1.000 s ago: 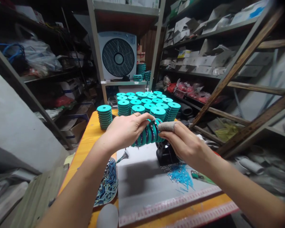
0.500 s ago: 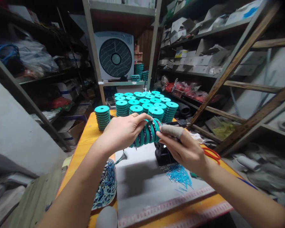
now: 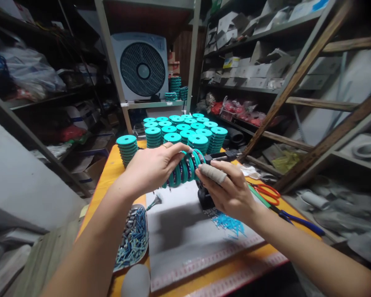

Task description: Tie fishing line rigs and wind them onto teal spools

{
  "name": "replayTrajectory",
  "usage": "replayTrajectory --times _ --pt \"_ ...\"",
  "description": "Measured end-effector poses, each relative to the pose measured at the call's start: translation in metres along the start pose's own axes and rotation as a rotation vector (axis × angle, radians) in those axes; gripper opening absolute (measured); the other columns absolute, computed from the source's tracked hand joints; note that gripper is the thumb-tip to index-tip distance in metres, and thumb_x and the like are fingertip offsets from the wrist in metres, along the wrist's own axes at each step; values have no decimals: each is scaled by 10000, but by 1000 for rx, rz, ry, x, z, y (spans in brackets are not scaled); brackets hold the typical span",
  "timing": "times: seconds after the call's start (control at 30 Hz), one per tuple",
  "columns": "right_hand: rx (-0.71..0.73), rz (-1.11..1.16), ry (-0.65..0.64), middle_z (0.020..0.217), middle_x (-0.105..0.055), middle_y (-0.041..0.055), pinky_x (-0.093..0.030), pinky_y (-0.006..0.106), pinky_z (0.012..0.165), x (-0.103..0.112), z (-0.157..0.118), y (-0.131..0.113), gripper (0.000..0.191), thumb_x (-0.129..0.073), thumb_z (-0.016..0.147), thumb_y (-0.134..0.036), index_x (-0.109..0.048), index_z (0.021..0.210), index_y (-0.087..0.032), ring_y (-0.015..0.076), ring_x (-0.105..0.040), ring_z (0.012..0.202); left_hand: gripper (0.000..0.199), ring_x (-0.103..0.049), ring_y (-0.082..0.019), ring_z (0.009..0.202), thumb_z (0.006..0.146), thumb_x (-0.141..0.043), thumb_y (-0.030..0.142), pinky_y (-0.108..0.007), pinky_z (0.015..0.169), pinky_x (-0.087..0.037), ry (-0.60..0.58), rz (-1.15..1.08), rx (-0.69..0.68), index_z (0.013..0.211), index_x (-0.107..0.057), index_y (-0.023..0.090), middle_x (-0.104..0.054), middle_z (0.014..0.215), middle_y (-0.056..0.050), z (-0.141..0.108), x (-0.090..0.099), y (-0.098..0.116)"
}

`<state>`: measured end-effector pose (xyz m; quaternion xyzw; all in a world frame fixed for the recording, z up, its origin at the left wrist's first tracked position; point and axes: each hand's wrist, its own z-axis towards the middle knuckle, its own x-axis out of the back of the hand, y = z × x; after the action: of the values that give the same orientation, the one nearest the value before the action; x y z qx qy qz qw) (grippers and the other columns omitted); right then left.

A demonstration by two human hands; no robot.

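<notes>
A row of teal spools [image 3: 181, 170], with dark winding showing between the discs, is held sideways above the table. My left hand [image 3: 156, 163] is closed over its top and left side, a ring on one finger. At the right end of the row, my right hand [image 3: 227, 183] presses its fingertips against the last discs, a grey wrap [image 3: 214, 173] around one finger. Exactly what these fingertips pinch is too small to tell. Below and behind the right hand stands a black device [image 3: 205, 199], partly hidden. More teal spools [image 3: 198, 142] stand in upright stacks behind my hands.
On the yellow table [image 3: 103, 177] lie a white board [image 3: 170, 251], a pile of thin blue pieces [image 3: 230, 222], a tray of small blue and grey parts [image 3: 132, 239], orange-handled scissors [image 3: 268, 192] and blue-handled pliers [image 3: 303, 222]. A box fan [image 3: 142, 68] stands behind; shelves flank both sides.
The view has shifted, so most things sit slightly further left. My right hand's fingers have bent more, and its wrapped finger has moved lower against the spool end. The left hand keeps its hold.
</notes>
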<state>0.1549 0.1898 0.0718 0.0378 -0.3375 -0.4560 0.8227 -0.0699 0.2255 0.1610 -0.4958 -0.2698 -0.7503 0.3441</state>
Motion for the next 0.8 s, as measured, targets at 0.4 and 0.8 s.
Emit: replayTrajectory --times 0.4,0.8 --pt "-616 329 -525 996 -594 81 -475 445 808 47 -80 -37 68 -624 824 -140 -635 817 -207 263 -513 981 385 -683 -265 878 964 -249 479 -322 634 -426 -66 57 63 1251 -504 441 -697 1128 32 2 3 5" --pt "-750 211 -340 944 -639 69 -476 452 733 16 -89 -66 102 -673 811 -171 -663 715 -205 272 -537 901 362 -682 -247 766 956 -303 454 -308 563 -386 -10 48 42 1228 -541 427 -731 984 -1 1 1 2"
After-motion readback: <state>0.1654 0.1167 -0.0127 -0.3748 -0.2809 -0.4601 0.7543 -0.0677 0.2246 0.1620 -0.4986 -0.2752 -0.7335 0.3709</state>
